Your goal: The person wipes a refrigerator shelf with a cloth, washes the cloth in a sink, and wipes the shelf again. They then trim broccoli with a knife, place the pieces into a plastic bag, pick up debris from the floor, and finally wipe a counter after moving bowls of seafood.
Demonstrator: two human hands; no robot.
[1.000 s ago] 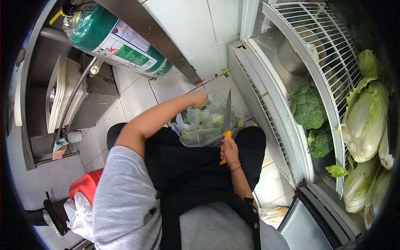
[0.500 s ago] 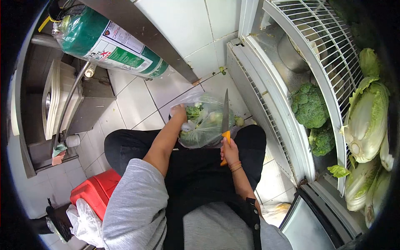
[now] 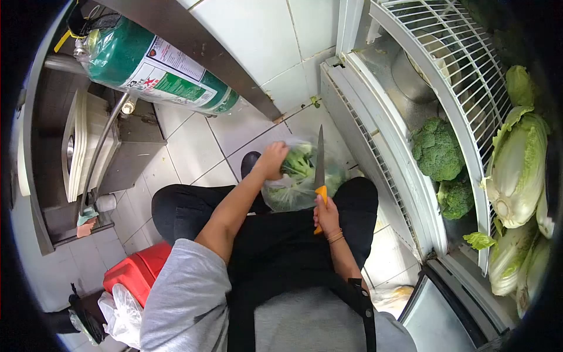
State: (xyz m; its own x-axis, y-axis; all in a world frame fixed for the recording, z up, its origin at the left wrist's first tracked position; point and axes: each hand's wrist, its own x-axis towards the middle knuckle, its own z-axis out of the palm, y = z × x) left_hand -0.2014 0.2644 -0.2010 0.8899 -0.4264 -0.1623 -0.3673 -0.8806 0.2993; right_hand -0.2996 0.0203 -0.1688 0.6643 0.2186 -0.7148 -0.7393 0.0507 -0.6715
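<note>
My right hand (image 3: 328, 215) is closed around the orange handle of a knife (image 3: 319, 167), its long blade pointing up and away from me. On the floor between my legs lies a clear plastic bag (image 3: 287, 199) with green vegetable pieces inside. At the bag's mouth, my left hand (image 3: 272, 160) is closed on a piece of broccoli (image 3: 299, 162) with pale green stalks showing. The left fingertips are partly hidden behind the hand. The blade stands just right of the broccoli, apart from it as far as I can see.
On the right, an open fridge holds a wire rack (image 3: 457, 76), broccoli heads (image 3: 437, 149) and napa cabbages (image 3: 516, 170). A green gas-type cylinder (image 3: 158, 64) lies at upper left. A red container (image 3: 136, 271) and white plastic bag (image 3: 121, 314) are at lower left.
My left hand has moved right from the bag's left edge to the broccoli, which now shows more clearly at the bag's mouth. The knife stays nearly in place.
</note>
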